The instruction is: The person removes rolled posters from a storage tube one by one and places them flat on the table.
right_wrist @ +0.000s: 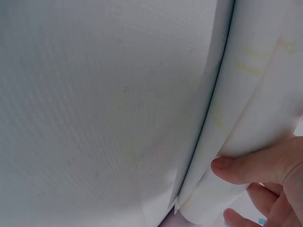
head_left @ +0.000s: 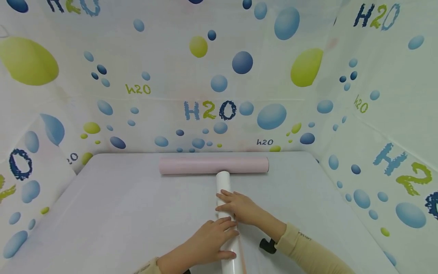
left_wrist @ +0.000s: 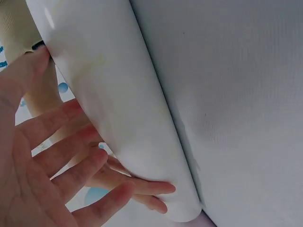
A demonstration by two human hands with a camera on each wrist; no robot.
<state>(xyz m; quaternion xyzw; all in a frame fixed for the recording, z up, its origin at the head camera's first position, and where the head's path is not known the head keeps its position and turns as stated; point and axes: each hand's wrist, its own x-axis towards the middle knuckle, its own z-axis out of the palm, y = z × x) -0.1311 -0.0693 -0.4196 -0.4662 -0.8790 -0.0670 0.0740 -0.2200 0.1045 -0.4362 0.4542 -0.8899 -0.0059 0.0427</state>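
Note:
A long white roll (head_left: 224,180) of sheet material lies lengthwise on the table, its far end by a pink roll (head_left: 191,166) lying crosswise. My left hand (head_left: 215,239) rests on the near part of the white roll, fingers spread and nearly straight across its top. Farther along, my right hand (head_left: 241,207) lies over the same roll with extended fingers. In the right wrist view its thumb (right_wrist: 232,169) presses on the roll beside the sheet's loose lengthwise edge. Faint yellow marks show on the white surface there.
The white table (head_left: 137,213) has its back edge against a hanging cloth (head_left: 171,76) printed with blue and green drops. Similar cloth hangs at both sides. A small black device (head_left: 268,246) sits at the right sleeve's cuff.

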